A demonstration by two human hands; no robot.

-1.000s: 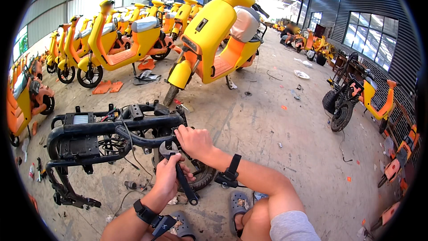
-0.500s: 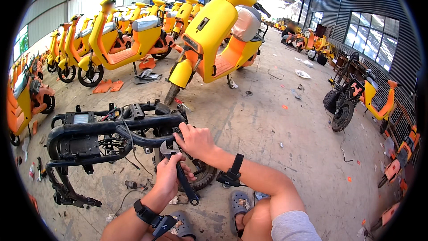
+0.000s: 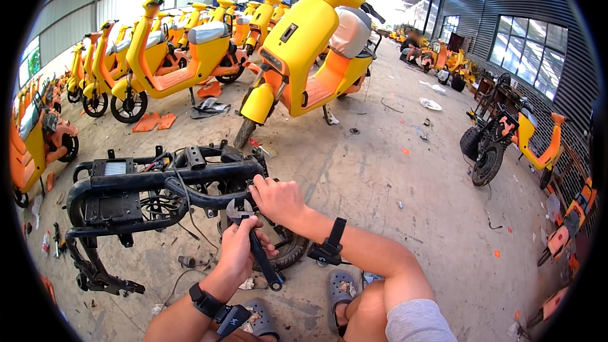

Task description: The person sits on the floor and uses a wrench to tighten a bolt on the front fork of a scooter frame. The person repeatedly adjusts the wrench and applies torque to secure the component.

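Observation:
A scooter's bare black frame [image 3: 139, 181] lies on its side in front of me at the left. My left hand [image 3: 238, 248] is closed around a dark adjustable wrench [image 3: 262, 262]. The wrench's silver jaw points up, just below the frame's end, and its handle slants down to the right; whether the jaw touches a part I cannot tell. My right hand [image 3: 282, 202] rests at the frame's right end, fingers bent against a small part they hide. Below it, a black wheel [image 3: 292, 250] shows partly behind my hands.
A yellow scooter [image 3: 297, 50] stands just beyond the frame, with rows of others behind it at the left. Loose cables [image 3: 174, 285], orange panels [image 3: 154, 122] and scraps lie on the concrete floor. A partly stripped scooter [image 3: 487, 152] stands at the right; a person [image 3: 411, 47] sits far back.
My right hand's fingers have shifted very slightly at the frame's end. The wrench and my left hand stay almost in place.

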